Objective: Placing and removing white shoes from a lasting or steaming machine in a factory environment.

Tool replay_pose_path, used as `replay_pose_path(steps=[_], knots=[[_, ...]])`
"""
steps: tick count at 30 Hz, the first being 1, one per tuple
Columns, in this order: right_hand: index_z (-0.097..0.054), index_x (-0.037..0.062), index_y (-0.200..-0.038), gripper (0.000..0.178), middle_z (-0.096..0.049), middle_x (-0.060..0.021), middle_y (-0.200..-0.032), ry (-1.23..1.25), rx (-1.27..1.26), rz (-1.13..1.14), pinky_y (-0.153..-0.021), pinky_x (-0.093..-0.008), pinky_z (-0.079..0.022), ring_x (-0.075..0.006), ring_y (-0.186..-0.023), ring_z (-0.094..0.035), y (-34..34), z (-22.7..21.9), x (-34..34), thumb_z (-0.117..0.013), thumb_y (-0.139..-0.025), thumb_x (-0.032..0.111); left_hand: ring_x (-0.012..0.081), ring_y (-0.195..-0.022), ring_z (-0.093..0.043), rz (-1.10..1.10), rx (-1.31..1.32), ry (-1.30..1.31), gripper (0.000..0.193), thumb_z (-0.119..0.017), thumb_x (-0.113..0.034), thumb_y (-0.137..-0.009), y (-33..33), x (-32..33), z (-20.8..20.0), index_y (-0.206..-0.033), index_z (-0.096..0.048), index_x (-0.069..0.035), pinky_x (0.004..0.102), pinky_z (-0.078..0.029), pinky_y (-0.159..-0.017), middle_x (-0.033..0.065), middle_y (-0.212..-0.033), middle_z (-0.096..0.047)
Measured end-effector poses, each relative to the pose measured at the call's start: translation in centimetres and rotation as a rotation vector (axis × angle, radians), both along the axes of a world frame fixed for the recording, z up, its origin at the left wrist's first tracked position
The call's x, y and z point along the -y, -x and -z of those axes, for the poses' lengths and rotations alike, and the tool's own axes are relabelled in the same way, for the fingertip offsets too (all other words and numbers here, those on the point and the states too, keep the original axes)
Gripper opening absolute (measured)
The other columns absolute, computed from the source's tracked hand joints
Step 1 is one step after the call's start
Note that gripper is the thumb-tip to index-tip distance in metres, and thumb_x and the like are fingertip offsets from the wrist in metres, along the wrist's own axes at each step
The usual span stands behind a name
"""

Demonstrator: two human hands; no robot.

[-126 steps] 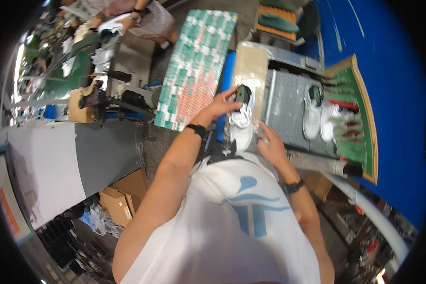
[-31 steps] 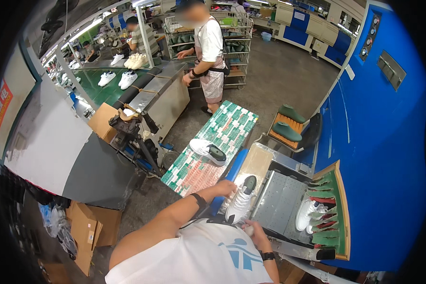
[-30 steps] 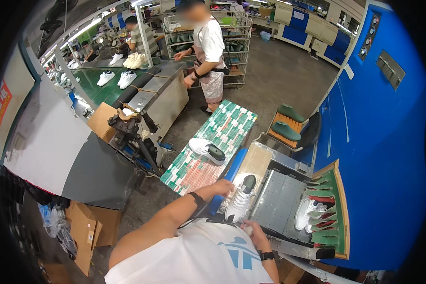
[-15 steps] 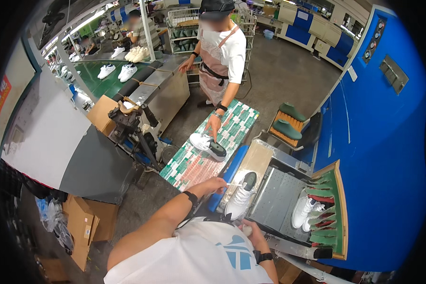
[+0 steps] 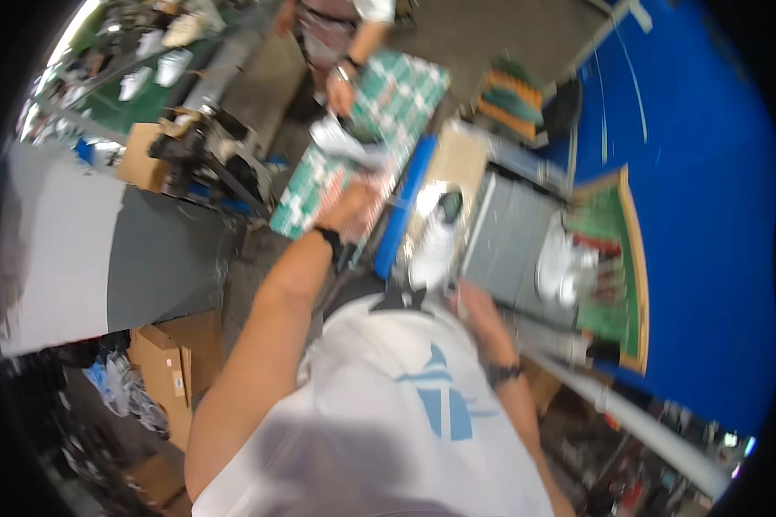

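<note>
White shoe [image 5: 435, 254] now sits farther from the left hand [image 5: 354, 207] — blur hides whether it or right hand [image 5: 483, 319] grips.

I see motion smear the white shoe [image 5: 433, 254] on the tan board [image 5: 463, 159]. Glare flecks that board's left edge

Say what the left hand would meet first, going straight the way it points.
The left hand would probably meet the white shoe on the patterned board, though blur leaves depth unclear.
</note>
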State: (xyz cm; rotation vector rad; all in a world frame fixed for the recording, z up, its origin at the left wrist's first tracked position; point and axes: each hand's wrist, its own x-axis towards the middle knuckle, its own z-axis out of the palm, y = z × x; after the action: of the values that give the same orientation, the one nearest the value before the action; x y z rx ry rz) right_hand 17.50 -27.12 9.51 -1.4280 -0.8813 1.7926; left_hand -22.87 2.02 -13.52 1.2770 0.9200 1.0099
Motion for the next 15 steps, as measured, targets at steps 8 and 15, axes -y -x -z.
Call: replay_pose_path(steps=[8, 15], knots=[[-0.051, -0.0082, -0.153, 0.075, -0.063, -0.0258, -0.145, -0.255, 0.477, -0.099, -0.112, -0.0412, -0.047, -0.0341, -0.130, -0.064, 3.6, -2.7, -5.4, -0.072, -0.097, 0.036, 0.0347, -0.112, -0.073, -0.047, -1.143, -0.306, 0.044, -0.079, -0.031, -0.089, -13.4, -3.0, -14.3, -0.120, -0.075, -0.002, 0.0438, -0.056, -0.100, 0.0207, -0.117, -0.077], [-0.053, -0.0121, -0.146, 0.085, -0.068, -0.0211, -0.100, -0.792, 1.142, -0.252, -0.090, -0.0508, -0.048, -0.0400, -0.096, -0.066, 6.0, -1.0, -8.5, -0.079, -0.081, 0.038, 0.0353, -0.133, -0.063, 0.477, -0.653, -0.093, 0.096, -0.091, -0.044, -0.081, -22.1, 1.1, -18.1, -0.157, -0.049, -0.001, 0.0391, -0.050, -0.111, 0.0262, -0.148, -0.062]])
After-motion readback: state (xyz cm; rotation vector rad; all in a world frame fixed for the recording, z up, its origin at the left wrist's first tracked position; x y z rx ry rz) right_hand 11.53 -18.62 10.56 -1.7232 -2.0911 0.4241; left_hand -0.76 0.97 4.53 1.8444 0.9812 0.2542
